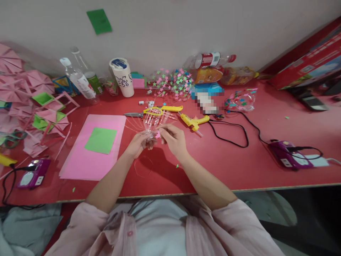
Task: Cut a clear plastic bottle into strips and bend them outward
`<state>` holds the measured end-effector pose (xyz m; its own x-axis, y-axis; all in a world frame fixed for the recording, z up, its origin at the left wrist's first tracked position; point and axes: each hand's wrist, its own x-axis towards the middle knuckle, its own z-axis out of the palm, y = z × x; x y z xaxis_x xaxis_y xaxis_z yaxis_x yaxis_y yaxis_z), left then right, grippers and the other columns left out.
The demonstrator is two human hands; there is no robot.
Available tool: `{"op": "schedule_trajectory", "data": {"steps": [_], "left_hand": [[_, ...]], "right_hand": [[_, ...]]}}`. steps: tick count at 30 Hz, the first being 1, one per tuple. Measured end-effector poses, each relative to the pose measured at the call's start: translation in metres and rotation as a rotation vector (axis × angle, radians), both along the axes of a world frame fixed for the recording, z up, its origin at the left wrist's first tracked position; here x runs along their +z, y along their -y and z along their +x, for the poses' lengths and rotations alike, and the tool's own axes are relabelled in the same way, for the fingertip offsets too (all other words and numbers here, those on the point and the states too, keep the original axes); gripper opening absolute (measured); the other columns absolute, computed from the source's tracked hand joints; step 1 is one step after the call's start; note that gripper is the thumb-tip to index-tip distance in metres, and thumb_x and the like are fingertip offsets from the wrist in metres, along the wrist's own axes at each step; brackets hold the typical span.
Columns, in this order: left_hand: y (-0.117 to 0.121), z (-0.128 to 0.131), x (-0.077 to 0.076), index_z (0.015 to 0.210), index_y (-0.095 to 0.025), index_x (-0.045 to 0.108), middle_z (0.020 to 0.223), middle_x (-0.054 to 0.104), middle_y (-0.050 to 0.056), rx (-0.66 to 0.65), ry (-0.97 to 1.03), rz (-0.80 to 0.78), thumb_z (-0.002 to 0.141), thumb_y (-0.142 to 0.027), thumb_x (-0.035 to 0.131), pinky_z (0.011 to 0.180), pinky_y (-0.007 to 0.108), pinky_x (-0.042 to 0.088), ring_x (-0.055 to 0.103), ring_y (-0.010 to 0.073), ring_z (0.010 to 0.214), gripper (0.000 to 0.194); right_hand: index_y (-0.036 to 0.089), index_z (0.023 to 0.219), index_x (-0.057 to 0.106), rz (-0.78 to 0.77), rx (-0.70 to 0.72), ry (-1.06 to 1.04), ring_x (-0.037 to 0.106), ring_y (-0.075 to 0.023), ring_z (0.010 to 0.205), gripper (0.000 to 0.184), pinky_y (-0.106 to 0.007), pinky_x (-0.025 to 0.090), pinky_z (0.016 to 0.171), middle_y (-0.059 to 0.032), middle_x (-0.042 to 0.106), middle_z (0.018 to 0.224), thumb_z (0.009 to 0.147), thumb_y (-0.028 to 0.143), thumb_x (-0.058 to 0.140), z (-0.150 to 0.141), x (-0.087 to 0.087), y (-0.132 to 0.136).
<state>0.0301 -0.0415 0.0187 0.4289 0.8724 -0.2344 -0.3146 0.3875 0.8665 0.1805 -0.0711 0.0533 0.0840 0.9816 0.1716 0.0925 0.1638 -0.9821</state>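
Left hand (pixel 140 145): grip narrow, holding gathered clear strands (pixel 150 125) above the surface (pixel 218 167). Right hand (pixel 174 139): fingertips drawn close at a pink star (pixel 157 134); firmness cannot be told. Step, apparently: fitting star to strands; next move calls for steady left, fine alignment. Beyond: scissors (pixel 144 113), glue gun (pixel 194 122), crowding. Open room: nearside right, short of front edge (pixel 170 195).

A grey wall (pixel 173 32) rises along the back edge of the red table (pixel 221 163), bearing a green paper square (pixel 99 21).
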Motion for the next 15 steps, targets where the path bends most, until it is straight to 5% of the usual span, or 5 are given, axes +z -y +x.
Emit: {"op": "schedule_trajectory", "data": {"steps": [9,15], "left_hand": [[0.0008,0.0003,0.0029,0.081,-0.012,0.069,0.061,0.067,0.002,-0.001,-0.016,-0.013,0.062,-0.034,0.075,0.045,0.023,0.038,0.054,0.0100,0.045,0.030],[0.0007,0.0001,0.0016,0.081,-0.013,0.068,0.061,0.068,0.003,0.007,-0.004,-0.010,0.061,-0.034,0.074,0.045,0.023,0.039,0.054,0.0103,0.044,0.030]], "right_hand": [[0.021,0.073,0.064,0.132,-0.043,0.106,0.055,-0.0126,0.068,0.015,-0.024,0.042,0.052,-0.0032,0.062,0.085,0.081,0.021,0.052,-0.0009,-0.0005,0.0020],[0.022,0.080,0.063,0.089,-0.021,0.043,0.054,-0.0107,0.062,0.010,-0.024,0.043,0.053,-0.0005,0.063,0.080,0.080,0.020,0.053,-0.0019,-0.0037,0.0024]]}}
